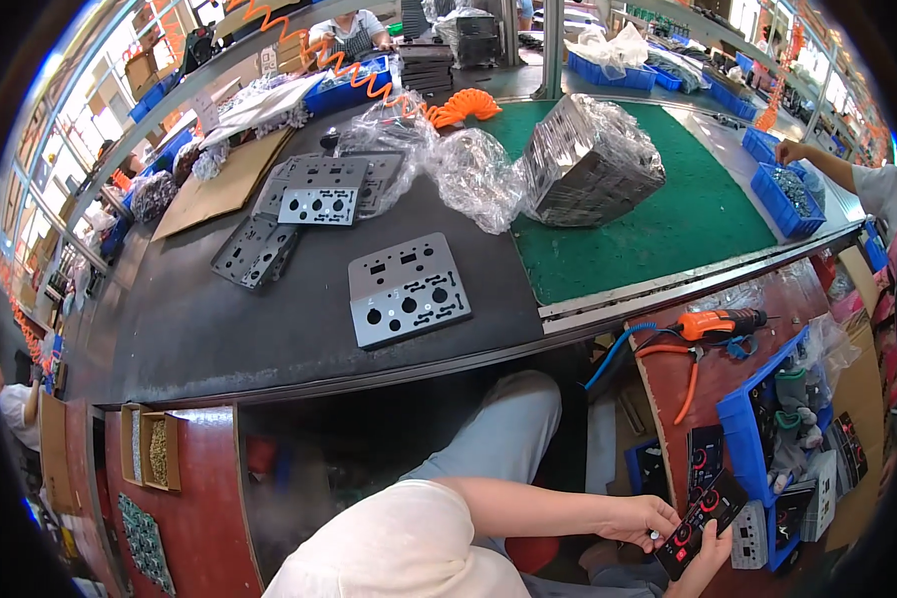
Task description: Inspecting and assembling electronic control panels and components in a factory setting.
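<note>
At the lower right, my right hand (710, 560) grips a black faceplate (706, 514) with red and blue markings. The plate is held tilted, with my thumb lying over its face. My left hand (646, 520) is at the plate's left edge, its fingers pinched together. A small whitish bit shows at those fingertips, too small to name. Just beyond the held plate lies a similar dark faceplate (705, 450), partly covered by it. On the dark bench top, a grey metal panel (409, 289) with round holes and slots lies apart from both hands.
More metal panels (319, 189) are stacked farther back. A plastic-wrapped stack (593, 164) stands on the green mat (668, 239). An orange power screwdriver (720, 324) lies right, beyond a blue bin (743, 419). Another person's hand (789, 151) reaches toward a blue parts tray (789, 202).
</note>
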### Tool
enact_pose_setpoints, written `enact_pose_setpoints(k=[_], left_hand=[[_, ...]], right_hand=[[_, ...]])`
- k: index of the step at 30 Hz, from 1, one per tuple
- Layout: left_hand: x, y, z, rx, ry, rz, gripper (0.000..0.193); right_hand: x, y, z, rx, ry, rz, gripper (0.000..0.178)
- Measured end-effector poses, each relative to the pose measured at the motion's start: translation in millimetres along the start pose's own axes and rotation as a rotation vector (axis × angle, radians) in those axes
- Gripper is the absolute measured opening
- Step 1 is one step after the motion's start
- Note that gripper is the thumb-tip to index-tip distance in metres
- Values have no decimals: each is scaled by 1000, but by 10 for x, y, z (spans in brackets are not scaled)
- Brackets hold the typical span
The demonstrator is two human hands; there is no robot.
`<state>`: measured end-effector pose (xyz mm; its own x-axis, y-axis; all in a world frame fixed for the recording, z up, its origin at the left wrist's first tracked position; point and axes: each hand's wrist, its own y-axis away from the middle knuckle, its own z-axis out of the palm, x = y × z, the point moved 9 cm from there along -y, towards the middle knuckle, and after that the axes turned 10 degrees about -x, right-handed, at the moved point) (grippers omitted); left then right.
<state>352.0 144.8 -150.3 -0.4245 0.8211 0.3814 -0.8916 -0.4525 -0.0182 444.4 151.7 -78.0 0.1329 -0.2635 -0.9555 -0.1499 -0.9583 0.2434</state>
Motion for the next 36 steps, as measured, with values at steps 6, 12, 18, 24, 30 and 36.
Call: enact_pose_setpoints(k=[6,12,18,24,30,36], left_hand=[[3,38,-14,49,-112,43,8],[16,86,-344,251,-323,57,10],[2,189,-436,211,-144,75,14],[-3,221,-484,204,-83,75,18],[26,241,-546,232,-49,70,22],[88,239,-538,186,-100,72,23]], right_hand=[[128,-27,-96,-5,-1,-119,30],[-110,155,-216,154,-5,-127,28],[-132,128,-204,175,-4,-127,25],[50,2,-257,132,9,-120,22],[43,23,-70,68,-8,22,28],[59,7,-45,65,-12,40,28]])
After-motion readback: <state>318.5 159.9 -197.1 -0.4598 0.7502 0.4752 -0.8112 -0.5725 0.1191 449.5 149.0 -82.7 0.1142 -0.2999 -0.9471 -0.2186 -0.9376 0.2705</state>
